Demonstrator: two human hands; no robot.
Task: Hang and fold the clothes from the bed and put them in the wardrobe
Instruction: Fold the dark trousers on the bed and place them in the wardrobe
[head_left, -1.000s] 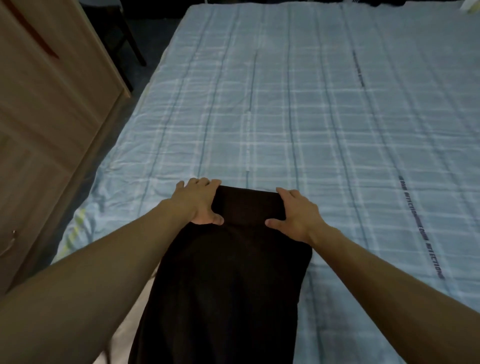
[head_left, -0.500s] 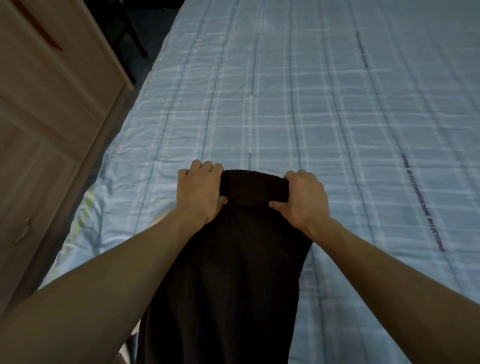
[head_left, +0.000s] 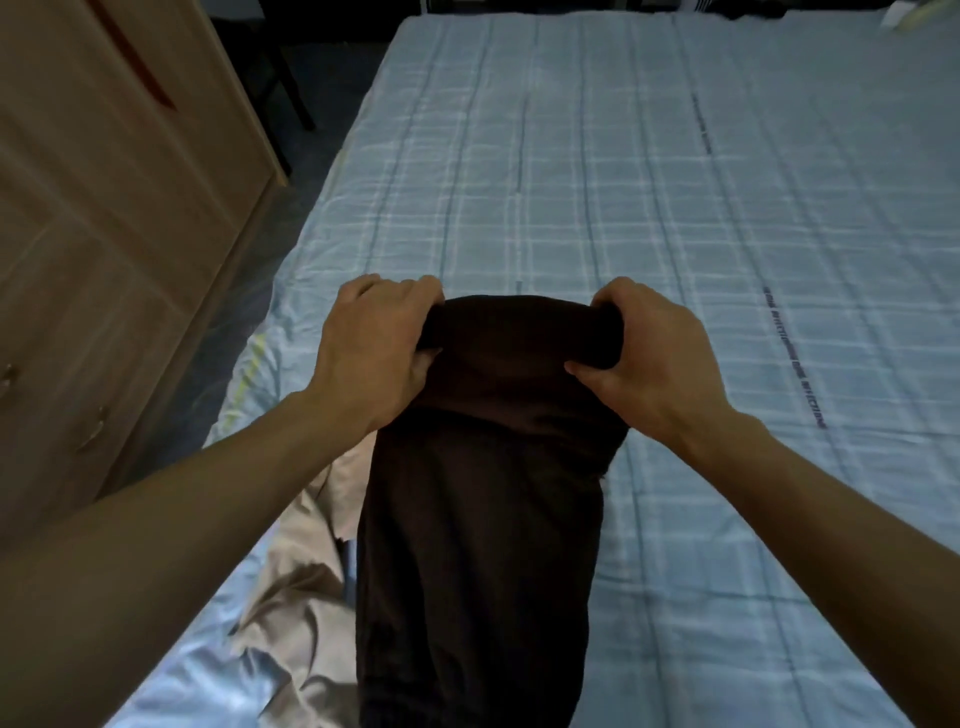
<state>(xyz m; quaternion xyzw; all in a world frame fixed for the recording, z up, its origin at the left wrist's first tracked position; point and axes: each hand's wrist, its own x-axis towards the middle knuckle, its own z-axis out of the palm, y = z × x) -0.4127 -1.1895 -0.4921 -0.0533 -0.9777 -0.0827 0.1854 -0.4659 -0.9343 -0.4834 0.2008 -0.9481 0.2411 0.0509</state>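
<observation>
Change: left hand (head_left: 374, 348), right hand (head_left: 644, 353), flat before, now grip far edge of dark garment (head_left: 483, 519) | Meaning: fold probably starts

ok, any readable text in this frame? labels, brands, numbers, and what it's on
On the bedsheet, the near lettering strip: dark repeated capitals, too blurred to read.
On the same sheet, the far lettering strip: too small to read.
No text visible on the dark garment, the beige cloth or the wardrobe.
</observation>
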